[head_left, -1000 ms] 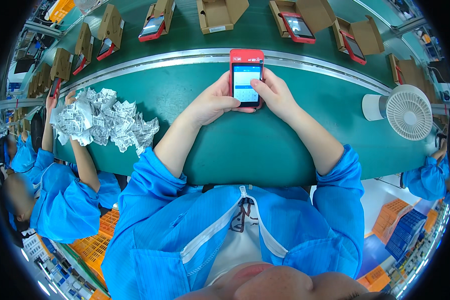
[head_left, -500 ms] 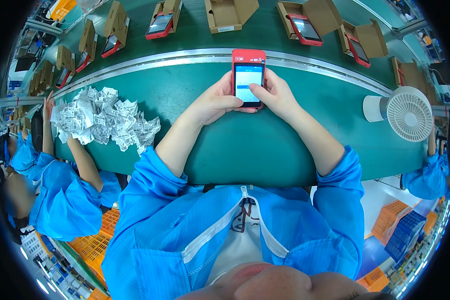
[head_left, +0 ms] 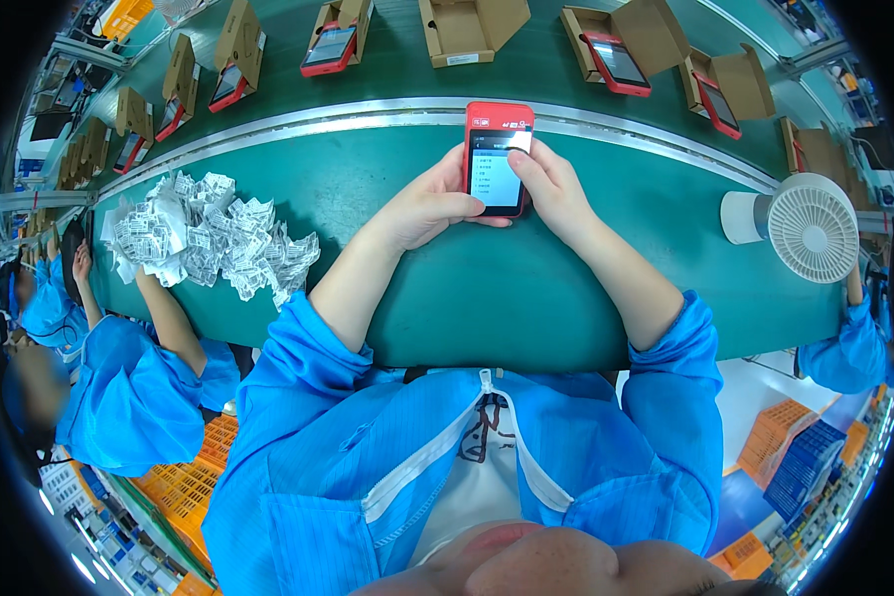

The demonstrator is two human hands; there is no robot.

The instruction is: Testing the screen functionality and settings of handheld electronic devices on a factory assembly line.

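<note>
A red handheld payment terminal (head_left: pixel 496 179) is held upright above the green bench, its screen lit with a list on a white background. My left hand (head_left: pixel 432 204) grips its left side and lower edge, the thumb lying by the bottom of the screen. On the other side, my right hand (head_left: pixel 556 189) has its fingers round the right edge, and its thumb rests on the upper right of the screen. The fingers behind the terminal are hidden. Straight ahead on the belt lies an open cardboard box (head_left: pixel 462 35) with no terminal in it.
Several more boxes carry red terminals, such as one terminal (head_left: pixel 616 65) at the right. A metal rail (head_left: pixel 368 114) divides belt and bench. Crumpled printed paper slips (head_left: pixel 209 238) lie left; a white fan (head_left: pixel 813 228) stands right. A co-worker in blue (head_left: pixel 134 397) sits left.
The screen has switched from a keypad-like page to a list. My right thumb has moved up the screen. The boxes on the belt have shifted slightly right, and the co-worker's raised hand has lowered.
</note>
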